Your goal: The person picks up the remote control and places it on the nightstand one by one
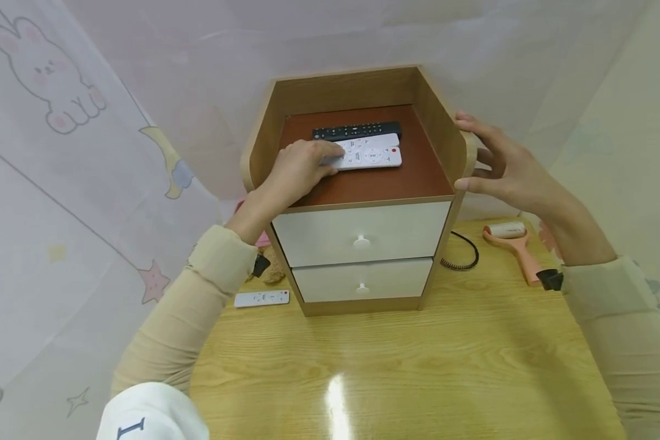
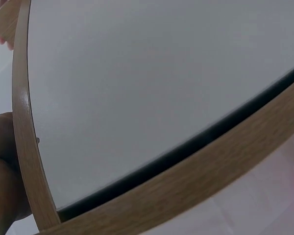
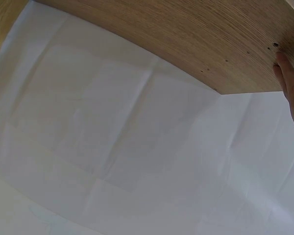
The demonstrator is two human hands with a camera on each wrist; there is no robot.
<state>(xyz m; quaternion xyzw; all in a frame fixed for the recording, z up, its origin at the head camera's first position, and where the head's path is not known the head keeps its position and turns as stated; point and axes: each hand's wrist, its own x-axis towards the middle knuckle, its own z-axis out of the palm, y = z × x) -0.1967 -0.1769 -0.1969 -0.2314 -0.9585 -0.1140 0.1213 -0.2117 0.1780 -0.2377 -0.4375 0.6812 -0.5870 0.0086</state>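
On the brown top of a small wooden cabinet (image 1: 440,140), my left hand (image 1: 302,162) pinches the left end of a white remote control (image 1: 371,158). Its index finger lies over the buttons and its thumb is at the near edge. A second white remote control (image 1: 387,140) lies right behind, partly covered by the front one. Farthest back is a black remote control (image 1: 357,131). My right hand (image 1: 503,162) grips the rounded front of the cabinet's right side panel, thumb at the front edge; in the right wrist view its fingers (image 3: 286,73) touch the outer face.
Two white drawers (image 1: 363,232) with knobs are closed. Left of the cabinet, another white remote control (image 1: 261,298) lies on the wooden table (image 1: 363,348). To the right are an orange lint roller (image 1: 519,247) and a black coiled cord (image 1: 462,266). Printed white sheeting (image 1: 198,55) surrounds the table.
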